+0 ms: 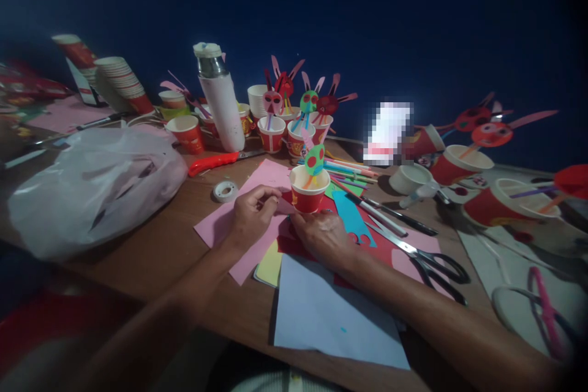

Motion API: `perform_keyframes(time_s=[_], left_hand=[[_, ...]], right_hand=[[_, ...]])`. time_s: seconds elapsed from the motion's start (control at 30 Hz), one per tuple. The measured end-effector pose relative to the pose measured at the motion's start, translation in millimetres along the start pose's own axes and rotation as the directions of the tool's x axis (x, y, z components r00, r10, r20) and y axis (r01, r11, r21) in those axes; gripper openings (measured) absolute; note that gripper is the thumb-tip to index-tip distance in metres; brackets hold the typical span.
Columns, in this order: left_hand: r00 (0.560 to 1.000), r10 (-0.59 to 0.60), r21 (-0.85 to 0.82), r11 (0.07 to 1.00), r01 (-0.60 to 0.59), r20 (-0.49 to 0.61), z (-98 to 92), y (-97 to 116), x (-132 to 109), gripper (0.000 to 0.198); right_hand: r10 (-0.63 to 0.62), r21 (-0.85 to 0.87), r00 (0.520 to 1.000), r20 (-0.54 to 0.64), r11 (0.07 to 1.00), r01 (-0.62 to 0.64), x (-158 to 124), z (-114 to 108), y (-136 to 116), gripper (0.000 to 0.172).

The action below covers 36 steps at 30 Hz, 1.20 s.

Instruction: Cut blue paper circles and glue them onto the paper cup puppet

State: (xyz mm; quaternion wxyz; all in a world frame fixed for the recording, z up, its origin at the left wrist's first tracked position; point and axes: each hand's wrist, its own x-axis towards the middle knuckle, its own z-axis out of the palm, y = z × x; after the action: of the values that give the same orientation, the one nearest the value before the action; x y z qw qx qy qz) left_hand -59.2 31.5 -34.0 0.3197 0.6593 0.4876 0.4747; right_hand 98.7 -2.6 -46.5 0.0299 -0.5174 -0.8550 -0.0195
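Observation:
A red and white paper cup (307,199) stands upright in front of me, with a green paper rabbit face (315,160) on a straw rising from it. My left hand (255,215) is just left of the cup, its fingers curled in a pinch; whatever they hold is too small to make out. My right hand (324,231) lies palm down below the cup's base, over red paper. Its fingers are bent inward and partly hidden, so anything in them cannot be seen. Pink paper (215,220) lies under my left hand. A roll of tape (225,190) rests beside it.
Scissors (416,251), pens (383,215) and a blue paper strip (351,217) lie right of my hands. A plastic bag (101,184), a red-handled cutter (214,163) and a white flask (220,104) are left. Several cups with paper rabbits (272,133) stand behind. White paper (331,312) lies in front.

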Motion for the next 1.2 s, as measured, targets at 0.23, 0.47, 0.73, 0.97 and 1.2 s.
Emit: perform_keyframes(time_s=[0.23, 0.47, 0.73, 0.97, 1.2], left_hand=[[1.000, 0.011, 0.000, 1.000, -0.011, 0.007, -3.8, 0.5, -2.4, 0.011], [0.997, 0.074, 0.045, 0.996, -0.075, 0.025, -7.2, 17.2, -13.7, 0.012], [0.922, 0.300, 0.170, 0.923, -0.345, 0.244, -5.2, 35.0, -33.7, 0.013], [0.731, 0.347, 0.043, 0.889, -0.457, 0.587, 6.2, 34.9, -35.3, 0.014], [0.636, 0.267, 0.103, 0.870, -0.482, 0.724, 14.1, 28.3, -29.8, 0.020]], right_hand=[[0.153, 0.262, 0.988, 0.007, 0.954, -0.149, -39.7, -19.2, 11.1, 0.024], [0.109, 0.625, 0.959, 0.260, 0.738, -0.254, -75.0, -30.7, 25.0, 0.022], [0.234, 0.314, 0.937, 0.260, 0.897, -0.311, -74.9, -35.5, 12.7, 0.013], [0.191, 0.345, 0.957, 0.219, 0.902, -0.259, -78.5, -31.8, 10.3, 0.016], [0.176, 0.289, 0.982, 0.062, 0.939, -0.187, -80.0, -19.8, 8.0, 0.019]])
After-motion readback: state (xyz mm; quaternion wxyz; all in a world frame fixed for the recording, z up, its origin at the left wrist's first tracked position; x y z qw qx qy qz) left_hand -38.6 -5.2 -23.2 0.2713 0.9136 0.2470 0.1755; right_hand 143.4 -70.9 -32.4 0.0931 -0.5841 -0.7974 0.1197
